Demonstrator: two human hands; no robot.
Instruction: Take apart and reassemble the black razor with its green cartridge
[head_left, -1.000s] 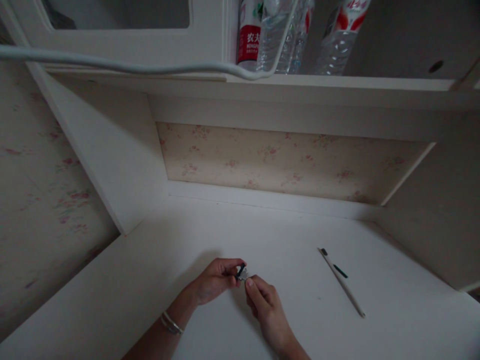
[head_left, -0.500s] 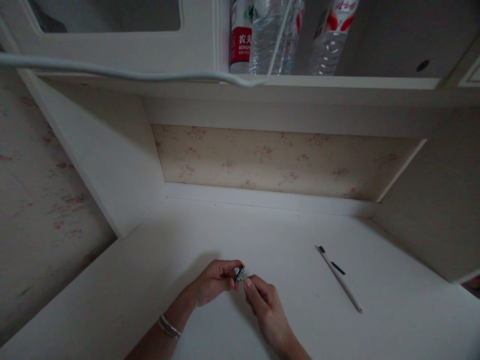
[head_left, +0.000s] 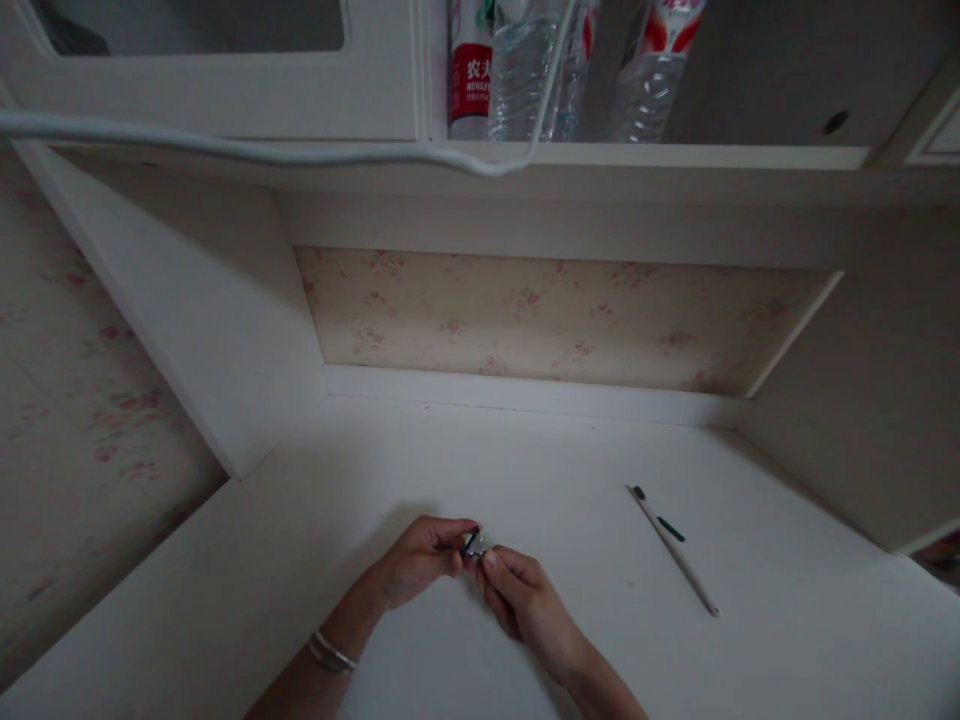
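Note:
Both my hands meet low over the white desk (head_left: 570, 480), pinching a small black and silver object (head_left: 473, 543) between them. My left hand (head_left: 420, 560) has its fingers curled round the object's left side; bracelets ring that wrist. My right hand (head_left: 521, 600) pinches the object's right side with thumb and fingers closed. I cannot make out what the small object is.
A white pen (head_left: 673, 551) lies on the desk to the right, with a small dark cap (head_left: 670, 528) beside it. Above, a shelf (head_left: 675, 158) carries plastic water bottles (head_left: 525, 70), and a white cable (head_left: 225, 150) runs along its edge. Side panels wall the desk in.
My hands hold the same pinch on the small object. The view has shifted slightly, so hands and pen sit a little further left and higher in the picture.

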